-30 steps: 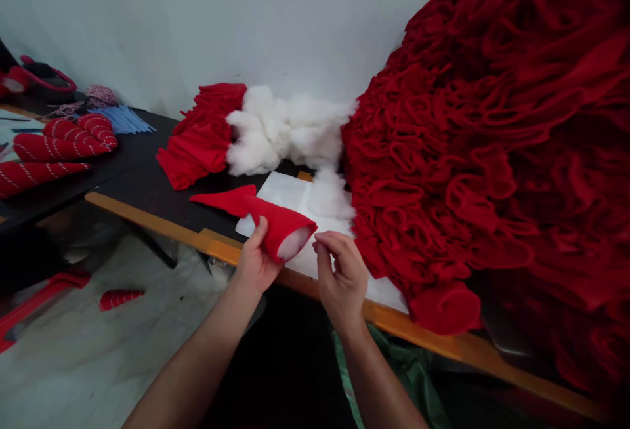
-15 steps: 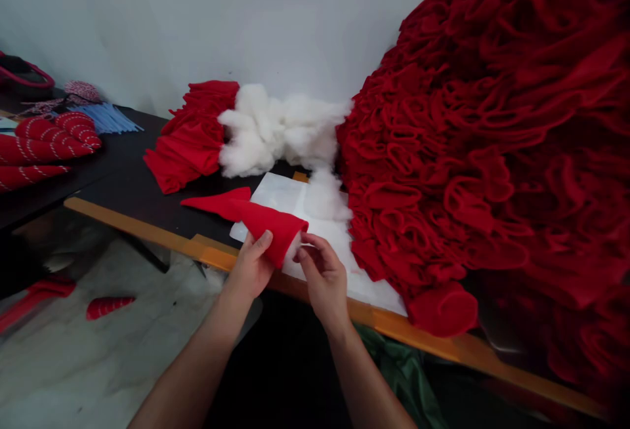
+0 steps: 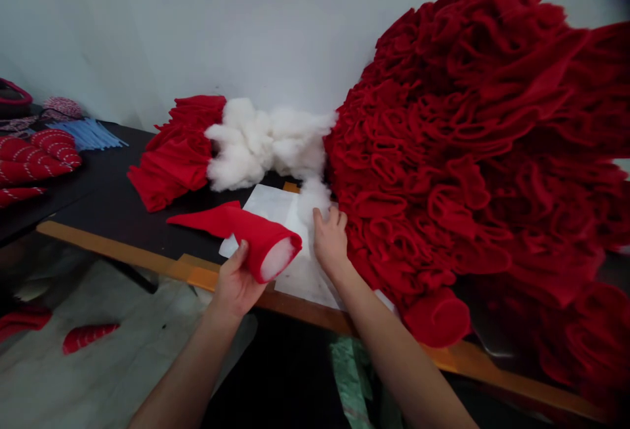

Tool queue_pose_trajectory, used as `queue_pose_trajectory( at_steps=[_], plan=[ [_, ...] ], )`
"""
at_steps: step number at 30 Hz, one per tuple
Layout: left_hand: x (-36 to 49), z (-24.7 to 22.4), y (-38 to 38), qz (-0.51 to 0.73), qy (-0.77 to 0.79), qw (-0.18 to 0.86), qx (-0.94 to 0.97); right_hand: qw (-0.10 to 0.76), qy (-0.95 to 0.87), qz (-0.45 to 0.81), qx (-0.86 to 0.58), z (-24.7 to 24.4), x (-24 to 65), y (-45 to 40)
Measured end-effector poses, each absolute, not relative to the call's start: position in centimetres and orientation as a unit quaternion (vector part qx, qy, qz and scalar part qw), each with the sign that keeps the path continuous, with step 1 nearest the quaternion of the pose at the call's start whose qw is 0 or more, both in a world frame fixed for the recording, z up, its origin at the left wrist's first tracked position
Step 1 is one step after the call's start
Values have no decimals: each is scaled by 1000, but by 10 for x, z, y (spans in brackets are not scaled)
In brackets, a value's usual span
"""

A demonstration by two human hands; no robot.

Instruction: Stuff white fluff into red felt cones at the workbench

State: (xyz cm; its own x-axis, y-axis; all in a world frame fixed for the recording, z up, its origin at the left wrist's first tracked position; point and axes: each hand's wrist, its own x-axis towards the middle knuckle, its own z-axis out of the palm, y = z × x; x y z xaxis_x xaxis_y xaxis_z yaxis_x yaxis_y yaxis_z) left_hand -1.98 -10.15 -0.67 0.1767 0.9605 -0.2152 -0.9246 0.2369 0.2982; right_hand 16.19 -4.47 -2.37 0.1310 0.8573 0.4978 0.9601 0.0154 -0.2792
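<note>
The left hand [image 3: 235,286] cups a red felt cone [image 3: 256,235], its thumb pressed along the upper side and its fingers curled beneath, a loose hold and not a pinch. The cone lies on its side just past the table's near edge, with white stuffing [image 3: 277,259] filling its open mouth, which faces right. Its narrow tip [image 3: 172,219] points left over the black tabletop; whether the tip touches that surface is hard to tell. The right hand [image 3: 331,240] is apart from the cone, fingers lightly spread and curved, their tips against the base of a stuffing tuft [image 3: 311,198]. A white paper sheet [image 3: 300,278] lies beneath the hands, partly under the cone and the tuft. Beyond it sits a larger stuffing heap [image 3: 241,147], beside a stack of red felt [image 3: 172,160]. A huge ruffled red felt pile [image 3: 467,153] rises to the right, with a red felt roll [image 3: 437,319] at its foot on the wooden table edge [image 3: 113,248]. Farther left lie red cones with white stitching [image 3: 34,161], blue strips [image 3: 86,134], and a striped twine ball [image 3: 62,107]. Another striped cone [image 3: 87,337] lies on the floor [image 3: 113,363].
</note>
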Motion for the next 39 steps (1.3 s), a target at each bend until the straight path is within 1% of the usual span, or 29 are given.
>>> queue_pose_trajectory(
  at_steps=[2, 4, 6, 8, 10, 12, 14, 16, 18, 21, 23, 24, 26, 29, 31, 36, 39],
  plan=[
    [-19, -9, -101, 598, 167, 783, 36, 229, -629, -87, -738, -21, 163, -47],
    [-17, -11, -99, 584, 156, 797, 22, 167, -627, -53, -759, -19, 168, -50],
    [-10, -11, -96, 568, 141, 811, 12, 147, -653, -11, -743, -16, 175, -52],
    [-1, -10, -91, 537, 123, 835, 12, 158, -675, 7, -720, -13, 182, -52],
    [12, -8, -87, 497, 110, 860, 22, 206, -696, 22, -687, -8, 186, -53],
    [26, -4, -81, 465, 107, 878, 31, 298, -725, 60, -617, -3, 189, -56],
    [39, 0, -76, 458, 110, 882, 31, 389, -743, 116, -532, 0, 192, -61],
    [49, 4, -72, 470, 125, 873, 31, 432, -739, 162, -491, 0, 197, -68],
    [55, 6, -68, 491, 145, 858, 40, 472, -691, 174, -519, -1, 204, -79],
    [57, 7, -64, 506, 178, 842, 50, 591, -529, 138, -593, 0, 213, -102],
    [56, 7, -64, 510, 197, 836, 48, 662, -458, 129, -579, 5, 212, -118],
    [56, 7, -65, 511, 201, 834, 48, 676, -468, 134, -553, 9, 208, -124],
    [58, 8, -69, 510, 189, 837, 59, 649, -554, 111, -509, 18, 196, -131],
    [61, 9, -77, 500, 161, 847, 77, 584, -623, -36, -519, 24, 177, -123],
    [61, 9, -82, 499, 178, 845, 71, 570, -615, -109, -533, 22, 169, -113],
    [55, 7, -87, 515, 202, 830, 70, 569, -586, -148, -558, 8, 165, -107],
    [50, 3, -86, 513, 188, 833, 83, 530, -616, -196, -549, 6, 163, -117]
  ],
)
